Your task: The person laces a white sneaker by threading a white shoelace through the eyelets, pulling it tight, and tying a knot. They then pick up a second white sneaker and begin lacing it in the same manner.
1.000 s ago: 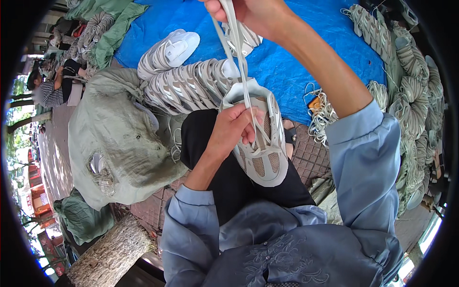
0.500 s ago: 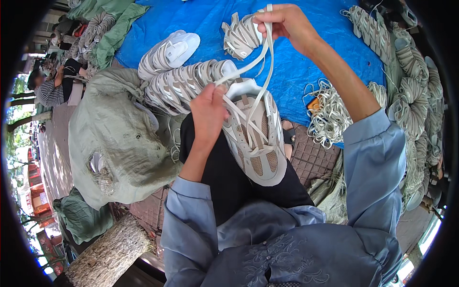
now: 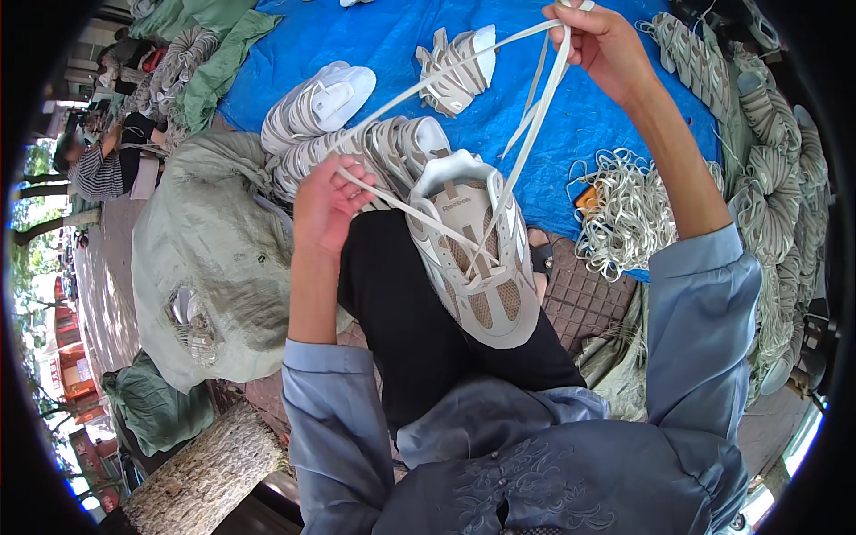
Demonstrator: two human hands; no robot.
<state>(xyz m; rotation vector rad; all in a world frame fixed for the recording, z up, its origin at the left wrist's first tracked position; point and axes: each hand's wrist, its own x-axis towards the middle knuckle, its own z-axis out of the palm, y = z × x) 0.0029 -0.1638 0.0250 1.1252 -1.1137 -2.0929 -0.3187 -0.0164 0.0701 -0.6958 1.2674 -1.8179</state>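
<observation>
A blue tarp (image 3: 544, 125) covers the ground ahead. At left bulges a torn grey-green sack (image 3: 223, 241), its right edge hidden by the left forearm. Bundled, pale shoes (image 3: 771, 187) pile up along the right side. A row of nested shoes (image 3: 392, 147) lies on the near left part of the tarp, partly covered by the left hand. Another person (image 3: 100, 174) in a striped top sits at far left.

A tangled heap of laces (image 3: 620, 218) lies near the right forearm, an orange object (image 3: 586, 198) half buried in it. 1 beige-and-white shoe (image 3: 508, 308) rests on the black trousers (image 3: 383, 276), toe toward the wearer. A smaller shoe bundle (image 3: 459, 76) sits beyond it, crossed by a stretched lace.

The right hand (image 3: 608, 46), raised at upper right, pinches the pale lace (image 3: 533, 120) between its fingers. The left hand (image 3: 328, 209) has loosely curled fingers, the lace bending around them; I cannot tell how firmly they grip. 2 strands run down into the shoe's eyelets.
</observation>
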